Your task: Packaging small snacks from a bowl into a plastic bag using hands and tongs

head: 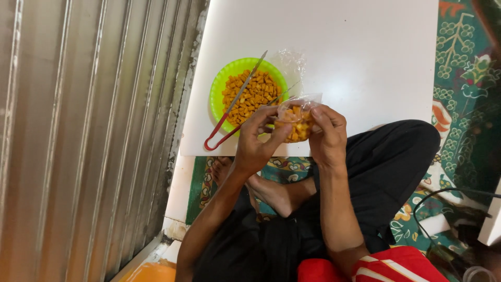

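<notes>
Both my hands hold a small clear plastic bag filled with orange snack pieces, just above the near edge of a white board. My left hand pinches the bag's left side and my right hand grips its right side. Behind the bag sits a green bowl holding several more orange pieces. Metal tongs with red tips lie across the bowl, their handle end resting on the board at the near left.
A corrugated metal shutter fills the left side. A patterned green mat lies to the right, with a black cable and a white object at the far right. My crossed legs and bare feet are below the board.
</notes>
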